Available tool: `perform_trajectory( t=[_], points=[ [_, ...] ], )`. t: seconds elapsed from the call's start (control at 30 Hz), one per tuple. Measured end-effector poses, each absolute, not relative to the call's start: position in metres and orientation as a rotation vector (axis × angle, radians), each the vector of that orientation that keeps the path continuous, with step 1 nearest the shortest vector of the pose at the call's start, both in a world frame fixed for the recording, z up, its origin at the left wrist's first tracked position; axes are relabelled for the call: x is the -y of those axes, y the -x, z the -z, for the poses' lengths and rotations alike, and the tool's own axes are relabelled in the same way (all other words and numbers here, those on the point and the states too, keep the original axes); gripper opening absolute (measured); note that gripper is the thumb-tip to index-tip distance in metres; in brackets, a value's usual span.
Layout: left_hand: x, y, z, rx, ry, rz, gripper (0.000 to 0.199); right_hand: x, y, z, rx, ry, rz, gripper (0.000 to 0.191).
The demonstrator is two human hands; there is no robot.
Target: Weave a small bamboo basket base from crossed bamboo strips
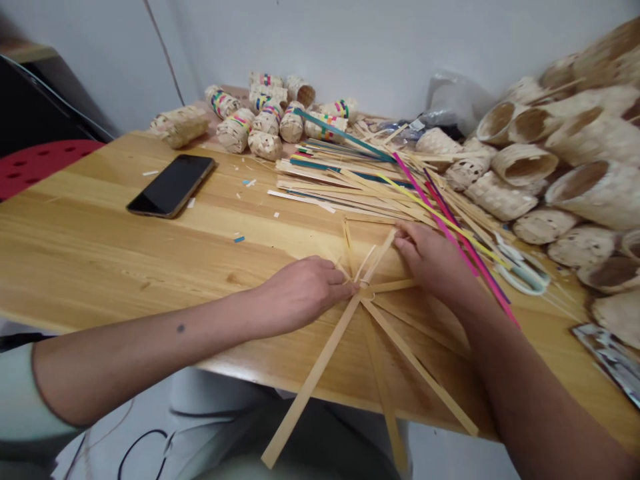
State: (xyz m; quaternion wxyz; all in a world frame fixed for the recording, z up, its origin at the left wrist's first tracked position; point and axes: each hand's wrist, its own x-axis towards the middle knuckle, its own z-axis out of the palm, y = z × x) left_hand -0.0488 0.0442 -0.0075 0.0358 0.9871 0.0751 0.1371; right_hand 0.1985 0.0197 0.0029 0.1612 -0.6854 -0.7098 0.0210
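Several flat bamboo strips cross at one point and spread out like spokes, some hanging past the table's front edge. A thin strand loops around their crossing. My left hand presses at this crossing from the left, its index finger stretched onto it and the other fingers curled. What lies under those curled fingers is hidden. On the far right side, my right hand pinches the upper end of one bamboo strip between thumb and fingers.
Loose bamboo strips, some coloured, lie behind my hands. White-handled scissors rest at right. A phone lies at left. Woven bamboo tubes are piled at right, and smaller woven pieces with coloured bands stand along the wall.
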Motion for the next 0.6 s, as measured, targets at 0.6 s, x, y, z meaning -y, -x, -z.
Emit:
perform_trajectory(
  t=[0.6],
  points=[
    [-0.047, 0.048, 0.013, -0.248, -3.068, -0.451, 0.029, -0.056, -0.200, -0.028, 1.891, 2.350, -0.391, 0.015]
  ],
)
